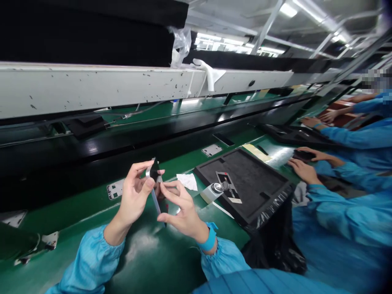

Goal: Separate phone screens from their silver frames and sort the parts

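A slim phone-like device (pixel 156 196) is held up on edge above the green bench, its narrow silver side turned toward me. My left hand (pixel 134 194) grips its upper end between thumb and fingers. On the device's right side, my right hand (pixel 182 208) touches it with thumb and fingertips in a loose pinch. Behind my left hand a white phone frame (pixel 115 190) lies on the bench. A crumpled white tissue (pixel 187 181) is beyond my right hand, and a bottle with a metal top (pixel 211 193) stands to its right.
A black foam tray (pixel 245 179) holding a flat part (pixel 228 185) sits right of the bottle. Farther back lie another white frame (pixel 212 150) and a dark panel (pixel 223 139). Co-workers' hands (pixel 306 170) and blue sleeves are at the right. A white beam (pixel 92 90) crosses above.
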The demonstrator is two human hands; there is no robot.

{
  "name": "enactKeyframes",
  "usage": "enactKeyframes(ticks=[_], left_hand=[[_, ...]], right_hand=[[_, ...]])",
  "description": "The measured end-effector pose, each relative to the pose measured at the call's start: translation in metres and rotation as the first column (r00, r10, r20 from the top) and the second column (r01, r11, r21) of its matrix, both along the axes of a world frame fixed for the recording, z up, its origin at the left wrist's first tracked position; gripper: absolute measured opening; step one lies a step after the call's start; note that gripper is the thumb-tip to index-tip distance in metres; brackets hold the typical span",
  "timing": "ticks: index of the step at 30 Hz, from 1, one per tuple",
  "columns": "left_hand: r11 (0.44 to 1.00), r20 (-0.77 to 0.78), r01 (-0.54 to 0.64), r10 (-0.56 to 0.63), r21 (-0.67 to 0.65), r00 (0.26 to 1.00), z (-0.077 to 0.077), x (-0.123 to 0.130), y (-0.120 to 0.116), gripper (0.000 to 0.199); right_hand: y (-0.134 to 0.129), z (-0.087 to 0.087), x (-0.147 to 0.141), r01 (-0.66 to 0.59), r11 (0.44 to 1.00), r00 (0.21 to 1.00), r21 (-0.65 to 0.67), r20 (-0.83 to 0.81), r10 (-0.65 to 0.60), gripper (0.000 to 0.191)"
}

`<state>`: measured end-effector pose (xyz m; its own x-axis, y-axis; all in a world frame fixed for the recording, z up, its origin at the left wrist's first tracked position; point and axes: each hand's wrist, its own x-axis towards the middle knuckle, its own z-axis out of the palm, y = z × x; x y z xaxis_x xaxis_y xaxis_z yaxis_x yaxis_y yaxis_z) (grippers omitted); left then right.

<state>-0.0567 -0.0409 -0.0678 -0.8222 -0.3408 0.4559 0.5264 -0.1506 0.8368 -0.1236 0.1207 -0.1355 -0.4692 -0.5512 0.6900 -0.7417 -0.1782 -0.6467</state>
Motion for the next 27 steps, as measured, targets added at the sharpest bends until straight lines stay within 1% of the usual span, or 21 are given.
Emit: enactKeyframes(ticks=[2,4,5,7,9,10,12,14,16,17,19,21,23,24,25,26,27], left_hand=[[0.992,0.065,0.013,-0.021,0.124,0.998,-0.001,-0.001,0.008,0.055],[0.972,0.127,0.021,-0.052,0.233,0.991,-0.001,-0.005,0.013,0.063],[0.964,0.159,0.035,-0.079,0.265,0.984,-0.002,-0.007,0.014,0.065],[0.957,0.212,0.081,-0.143,0.277,0.967,-0.003,-0.009,0.016,0.063],[0.966,0.241,0.123,-0.178,0.227,0.954,-0.004,-0.010,0.019,0.064],[0.971,0.248,0.140,-0.186,0.191,0.951,-0.004,-0.009,0.021,0.065],[0.979,0.248,0.165,-0.190,0.117,0.950,-0.002,-0.007,0.025,0.066],[0.979,0.253,0.199,-0.206,0.051,0.945,0.000,-0.003,0.027,0.066],[0.975,0.249,0.221,-0.209,-0.020,0.946,0.001,0.000,0.028,0.063],[0.975,0.243,0.214,-0.192,-0.065,0.951,0.001,0.001,0.028,0.062],[0.971,0.215,0.162,-0.123,-0.173,0.969,0.000,0.004,0.029,0.059],[0.954,0.174,0.096,-0.047,-0.285,0.984,-0.001,0.007,0.030,0.057],[0.936,0.140,0.058,-0.010,-0.347,0.990,-0.002,0.009,0.032,0.057],[0.938,0.132,0.042,0.004,-0.344,0.991,-0.002,0.009,0.033,0.057],[0.949,0.134,0.022,0.021,-0.314,0.991,-0.001,0.008,0.032,0.056],[0.968,0.152,0.007,0.033,-0.251,0.988,0.000,0.007,0.030,0.056],[0.987,0.185,0.002,0.027,-0.159,0.982,0.001,0.005,0.027,0.056]], right_hand=[[-0.005,-0.007,0.000,0.029,0.999,0.999,0.024,-0.032,-0.028,0.069],[-0.008,-0.011,0.002,0.071,0.994,0.997,0.082,-0.023,-0.070,0.063],[-0.008,-0.011,0.004,0.092,0.991,0.996,0.100,-0.002,-0.093,0.063],[-0.005,-0.005,0.005,0.145,0.986,0.984,0.079,0.092,-0.152,0.070],[-0.001,0.008,0.005,0.175,0.984,0.948,0.029,0.265,-0.176,0.077],[0.002,0.015,0.003,0.160,0.987,0.918,0.024,0.363,-0.158,0.078],[0.005,0.027,0.000,0.067,0.997,0.849,0.044,0.522,-0.080,0.080],[0.007,0.035,-0.002,-0.024,0.999,0.787,0.024,0.616,0.004,0.079],[0.009,0.037,0.000,-0.051,0.998,0.740,-0.040,0.669,0.065,0.075],[0.009,0.037,0.002,-0.049,0.996,0.727,-0.073,0.681,0.085,0.074],[0.011,0.038,0.007,-0.033,0.995,0.733,-0.094,0.674,0.088,0.071],[0.012,0.041,0.011,-0.005,0.996,0.774,-0.084,0.630,0.057,0.071],[0.012,0.045,0.014,0.033,0.995,0.815,-0.089,0.580,0.024,0.072],[0.012,0.047,0.015,0.056,0.994,0.830,-0.098,0.558,0.008,0.071],[0.012,0.049,0.016,0.081,0.991,0.844,-0.105,0.537,-0.012,0.069],[0.013,0.049,0.017,0.100,0.990,0.857,-0.100,0.514,-0.035,0.067],[0.014,0.049,0.018,0.110,0.991,0.872,-0.076,0.485,-0.059,0.065]])
